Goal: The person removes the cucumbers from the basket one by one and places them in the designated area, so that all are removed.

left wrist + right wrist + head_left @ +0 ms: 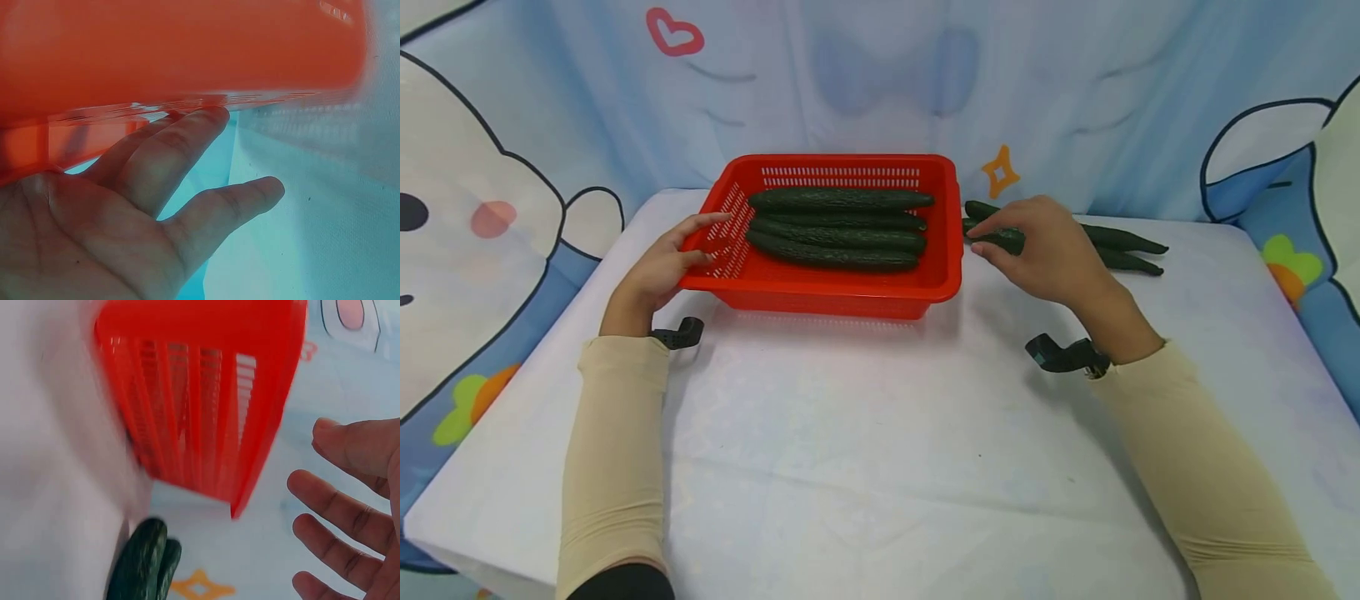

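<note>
A red plastic basket with slotted walls stands at the back of the table, and three dark green cucumbers lie side by side in it. My left hand grips its left end. In the left wrist view, fingers of that hand touch the basket's underside. Over the cucumbers lying on the table to the basket's right, my right hand hovers with its fingers apart and nothing between them. It partly hides those cucumbers in the head view. In the right wrist view its fingers are loosely bent.
A white cloth covers the table. Close behind the basket hangs a blue patterned curtain. Small dark wrist cameras sit on both wrists, the right one sticking out above the table.
</note>
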Available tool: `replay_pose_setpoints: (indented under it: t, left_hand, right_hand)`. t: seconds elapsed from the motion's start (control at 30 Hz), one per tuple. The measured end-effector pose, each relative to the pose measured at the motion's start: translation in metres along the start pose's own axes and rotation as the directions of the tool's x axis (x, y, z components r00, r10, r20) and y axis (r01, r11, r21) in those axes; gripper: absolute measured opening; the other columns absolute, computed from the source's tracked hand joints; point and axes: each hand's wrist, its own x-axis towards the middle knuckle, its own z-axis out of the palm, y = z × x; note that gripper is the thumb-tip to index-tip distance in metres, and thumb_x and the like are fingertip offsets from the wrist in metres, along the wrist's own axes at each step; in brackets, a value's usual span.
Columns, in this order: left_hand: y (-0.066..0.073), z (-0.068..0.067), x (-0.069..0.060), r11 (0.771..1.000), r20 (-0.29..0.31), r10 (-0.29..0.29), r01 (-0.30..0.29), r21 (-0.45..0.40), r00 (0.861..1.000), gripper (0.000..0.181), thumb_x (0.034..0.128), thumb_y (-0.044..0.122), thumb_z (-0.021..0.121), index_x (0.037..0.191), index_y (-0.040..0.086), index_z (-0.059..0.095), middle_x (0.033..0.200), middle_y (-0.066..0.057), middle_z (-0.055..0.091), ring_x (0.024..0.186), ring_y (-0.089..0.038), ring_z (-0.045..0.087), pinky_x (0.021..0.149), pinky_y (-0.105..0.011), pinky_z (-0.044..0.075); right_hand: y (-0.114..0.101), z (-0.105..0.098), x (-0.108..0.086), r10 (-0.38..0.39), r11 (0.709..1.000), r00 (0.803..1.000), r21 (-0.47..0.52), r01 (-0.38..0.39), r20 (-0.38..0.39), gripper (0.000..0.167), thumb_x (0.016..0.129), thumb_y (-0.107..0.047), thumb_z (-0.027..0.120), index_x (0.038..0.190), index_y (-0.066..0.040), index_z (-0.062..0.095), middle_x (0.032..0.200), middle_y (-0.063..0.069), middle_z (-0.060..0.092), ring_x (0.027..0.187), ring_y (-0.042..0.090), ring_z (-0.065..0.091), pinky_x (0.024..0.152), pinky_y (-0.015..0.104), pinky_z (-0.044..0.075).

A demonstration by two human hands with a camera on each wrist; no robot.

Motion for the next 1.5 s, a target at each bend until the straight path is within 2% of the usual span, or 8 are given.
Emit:
replay_pose_setpoints:
  t: [0.27,0.43,0.57,0.7,0.87,1.03,1.2,1.5]
  left_hand:
    - [0.001,0.0,0.001,1.0,0.002,0.004,-0.004,-0.013,1.0,0.06,0.1003,0.002,0.041,0.151,0.034,0.036,0.157,-0.009,0.022,0.133,-0.03,0.037,0.08,-0.021,0.057]
    - [0.0,0.001,0.002,1.0,-0.009,-0.006,0.005,-0.012,1.0,0.059,0.1001,0.003,0.042,0.149,0.036,0.038,0.156,-0.009,0.024,0.131,-0.029,0.039,0.08,-0.022,0.058]
    - [0.0,0.001,0.001,1.0,-0.008,-0.007,0.007,-0.013,1.0,0.059,0.1,0.003,0.042,0.15,0.035,0.037,0.156,-0.009,0.023,0.132,-0.029,0.038,0.08,-0.021,0.058]
    - [0.002,0.002,0.0,1.0,-0.001,-0.007,0.007,-0.014,1.0,0.059,0.0999,0.003,0.043,0.15,0.034,0.037,0.156,-0.009,0.023,0.133,-0.029,0.037,0.081,-0.022,0.058]
    - [0.001,0.0,0.0,1.0,-0.01,-0.01,0.01,0.007,1.0,0.059,0.1005,0.004,0.042,0.15,0.035,0.036,0.156,-0.009,0.023,0.132,-0.029,0.038,0.08,-0.021,0.058]
    - [-0.002,0.0,0.001,1.0,-0.002,-0.001,0.001,-0.005,1.0,0.059,0.1006,0.004,0.042,0.15,0.035,0.036,0.156,-0.009,0.023,0.131,-0.029,0.038,0.08,-0.021,0.058]
    - [-0.005,0.003,0.002,1.0,-0.001,0.002,-0.002,-0.006,1.0,0.059,0.0998,0.004,0.043,0.15,0.035,0.037,0.156,-0.01,0.025,0.131,-0.031,0.04,0.08,-0.022,0.058]
    - [-0.004,-0.001,0.003,1.0,-0.015,0.004,-0.004,-0.001,1.0,0.06,0.0996,0.004,0.043,0.15,0.036,0.038,0.155,-0.008,0.026,0.13,-0.029,0.04,0.08,-0.023,0.058]
  right_hand:
    - [-0.024,0.016,0.016,-0.027,0.999,0.998,0.047,0.025,0.061,0.021,0.088,-0.013,0.072,0.109,-0.007,0.074,0.101,0.011,0.072,0.089,0.026,0.057,0.078,0.042,0.047]
    - [-0.043,0.032,0.037,0.021,0.993,0.981,0.108,-0.042,0.191,0.026,0.088,-0.016,0.073,0.114,-0.008,0.072,0.112,0.01,0.07,0.096,0.027,0.061,0.079,0.04,0.052]
    - [-0.058,0.045,0.052,0.102,0.98,0.94,0.128,-0.151,0.324,0.034,0.089,-0.02,0.073,0.121,-0.01,0.068,0.121,0.011,0.067,0.111,0.028,0.06,0.087,0.042,0.054]
    - [-0.068,0.057,0.064,0.191,0.967,0.872,0.066,-0.246,0.45,0.046,0.089,-0.021,0.072,0.133,-0.012,0.06,0.133,0.014,0.06,0.123,0.028,0.054,0.098,0.044,0.051]
    - [-0.077,0.07,0.079,0.233,0.962,0.812,-0.002,-0.274,0.535,0.057,0.089,-0.021,0.072,0.141,-0.011,0.051,0.139,0.013,0.054,0.124,0.027,0.05,0.103,0.043,0.049]
    - [-0.077,0.085,0.088,0.244,0.963,0.777,-0.053,-0.263,0.581,0.063,0.089,-0.025,0.072,0.145,-0.012,0.047,0.145,0.011,0.05,0.129,0.028,0.046,0.11,0.044,0.042]
    - [-0.071,0.092,0.089,0.259,0.963,0.754,-0.107,-0.246,0.604,0.062,0.089,-0.031,0.071,0.144,-0.014,0.048,0.147,0.011,0.049,0.134,0.031,0.042,0.114,0.048,0.036]
    - [-0.068,0.096,0.093,0.263,0.963,0.736,-0.128,-0.236,0.624,0.07,0.089,-0.031,0.07,0.149,-0.012,0.04,0.149,0.014,0.043,0.134,0.029,0.042,0.114,0.047,0.038]
